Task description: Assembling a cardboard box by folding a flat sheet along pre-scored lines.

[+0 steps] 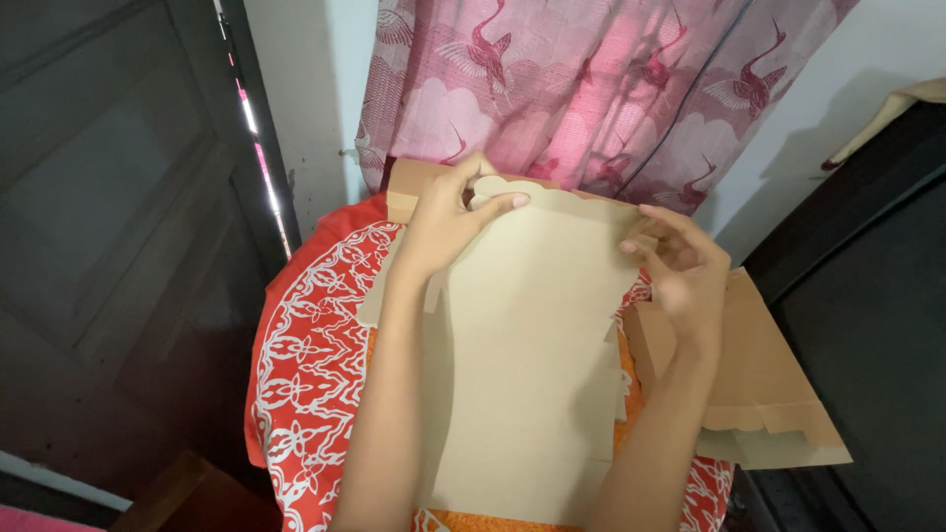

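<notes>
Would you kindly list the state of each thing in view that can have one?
Cardboard sheet: flat, unfolded, lying on the cloth, far edge pinched by both hands.
Left hand: gripping the scalloped far edge.
Right hand: fingers on the far right corner.
Brown cardboard stack: flat, at right.
Patterned cloth: spread out.
Curtain: hanging, drawn.

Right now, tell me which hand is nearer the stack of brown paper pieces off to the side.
Right. The right hand lies just beside the stack of brown paper pieces, partly over its near edge. The left hand is across the beige sheet, pinching its scalloped top edge.
</notes>
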